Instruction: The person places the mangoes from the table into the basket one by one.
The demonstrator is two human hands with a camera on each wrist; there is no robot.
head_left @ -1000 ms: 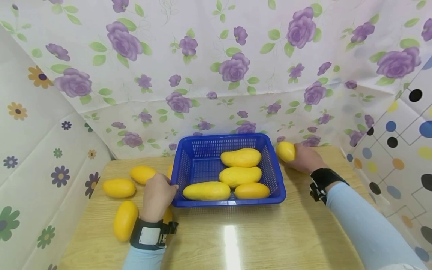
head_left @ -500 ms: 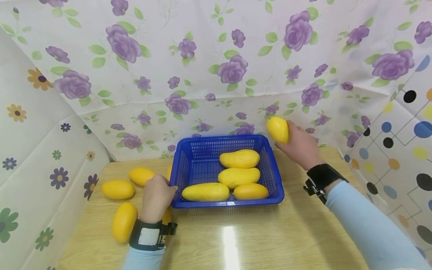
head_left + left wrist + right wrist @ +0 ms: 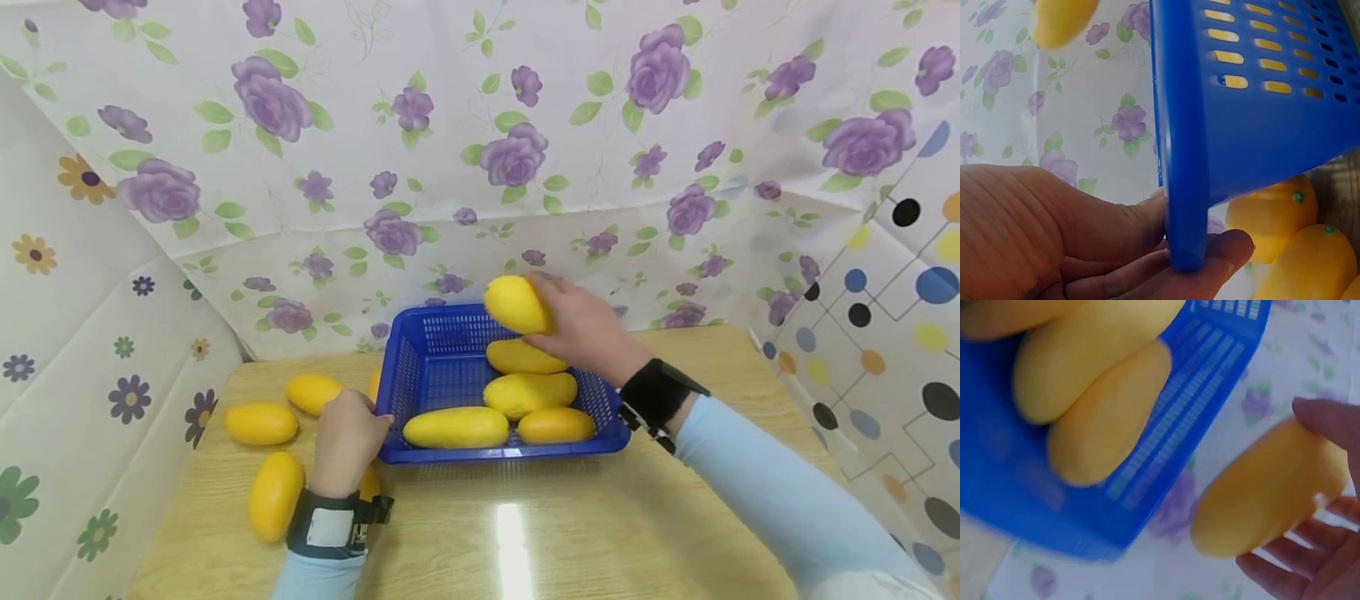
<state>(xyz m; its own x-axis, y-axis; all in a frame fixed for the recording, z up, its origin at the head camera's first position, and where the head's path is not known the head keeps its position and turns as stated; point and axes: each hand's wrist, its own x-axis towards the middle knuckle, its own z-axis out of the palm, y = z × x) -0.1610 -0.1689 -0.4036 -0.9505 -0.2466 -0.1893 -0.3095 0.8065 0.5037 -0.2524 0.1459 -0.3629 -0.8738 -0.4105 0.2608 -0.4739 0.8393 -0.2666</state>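
Observation:
My right hand (image 3: 588, 327) grips a yellow mango (image 3: 517, 304) above the back part of a blue plastic basket (image 3: 510, 453). In the right wrist view the thumb and fingers wrap this mango (image 3: 1266, 487) from both sides. Several mangoes lie in the basket, among them a long one (image 3: 456, 427) at the front left and an orange-yellow one (image 3: 557, 425) at the front right. My left hand (image 3: 348, 442) pinches the basket's left rim. The left wrist view has the thumb on one side of that rim (image 3: 1185, 187) and fingers on the other.
Several mangoes lie on the wooden table (image 3: 450, 533) left of the basket, including one near the front (image 3: 276, 497) and one farther left (image 3: 261, 423). Some are partly hidden by my left hand and the basket. A flowered cloth (image 3: 465, 167) hangs behind the table.
My right hand has lifted the mango from the table right of the basket, then carried it left over the basket. The left hand has stayed on the rim.

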